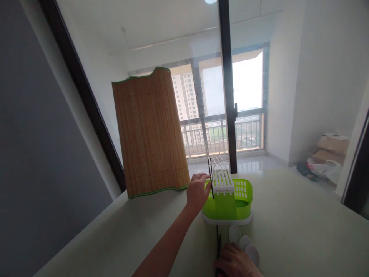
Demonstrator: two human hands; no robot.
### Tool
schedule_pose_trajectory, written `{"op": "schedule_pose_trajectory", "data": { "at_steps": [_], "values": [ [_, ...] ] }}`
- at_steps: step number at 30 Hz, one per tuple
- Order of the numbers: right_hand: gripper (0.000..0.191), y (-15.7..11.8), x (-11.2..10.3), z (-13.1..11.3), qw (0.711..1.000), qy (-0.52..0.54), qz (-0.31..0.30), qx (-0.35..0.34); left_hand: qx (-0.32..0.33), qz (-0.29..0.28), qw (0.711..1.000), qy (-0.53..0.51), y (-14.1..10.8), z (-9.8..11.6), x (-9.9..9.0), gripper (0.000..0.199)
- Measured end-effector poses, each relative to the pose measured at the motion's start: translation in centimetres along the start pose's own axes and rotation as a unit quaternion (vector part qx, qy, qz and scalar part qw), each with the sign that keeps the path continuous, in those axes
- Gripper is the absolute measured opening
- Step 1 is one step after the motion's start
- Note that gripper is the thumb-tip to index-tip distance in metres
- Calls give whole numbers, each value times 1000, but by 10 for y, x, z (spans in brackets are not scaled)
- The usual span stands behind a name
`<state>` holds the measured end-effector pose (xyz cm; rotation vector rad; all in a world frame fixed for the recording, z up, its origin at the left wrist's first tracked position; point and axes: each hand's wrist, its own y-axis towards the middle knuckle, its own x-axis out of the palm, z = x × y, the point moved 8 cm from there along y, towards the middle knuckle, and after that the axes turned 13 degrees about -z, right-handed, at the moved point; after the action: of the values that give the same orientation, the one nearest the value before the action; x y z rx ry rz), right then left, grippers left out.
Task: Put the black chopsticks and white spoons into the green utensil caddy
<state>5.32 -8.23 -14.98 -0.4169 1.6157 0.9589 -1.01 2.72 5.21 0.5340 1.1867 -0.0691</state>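
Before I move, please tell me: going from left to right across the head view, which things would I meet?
Grey wall, upright bamboo mat with green edging, left hand, green basket, cardboard boxes on the floor behind.

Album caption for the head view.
Left hand at thin black sticks in a green plastic basket, right hand holding more.

No readable text, labels, brands, numbers or signs anywhere in view.
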Motion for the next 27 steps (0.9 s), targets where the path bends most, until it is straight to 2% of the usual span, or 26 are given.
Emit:
{"op": "schedule_pose_trajectory", "data": {
  "at_steps": [2,4,6,10,13,15,19,27],
  "values": [
    [14,1,-3,1,1000,1,-1,6,27,71,997,-9,-32,4,-7,24],
    [14,1,-9,3,1000,16,-5,17,26,86,996,-28,-65,0,0,22],
    [16,1,-16,4,998,41,-14,34,2,45,998,-51,-92,-8,20,20],
    [14,-2,-31,3,994,78,-30,73,-62,-110,990,-66,-125,-24,68,14],
    [10,-3,-41,1,993,91,-24,77,-85,-226,969,-47,-135,-29,96,12],
    [9,-3,-46,0,993,96,-14,73,-87,-268,959,-27,-138,-29,105,17],
    [10,-4,-51,0,992,104,-10,71,-89,-300,950,2,-141,-30,109,24],
    [10,-3,-52,3,988,115,-58,88,-59,-333,941,-7,-147,-31,110,24]
  ]
}}
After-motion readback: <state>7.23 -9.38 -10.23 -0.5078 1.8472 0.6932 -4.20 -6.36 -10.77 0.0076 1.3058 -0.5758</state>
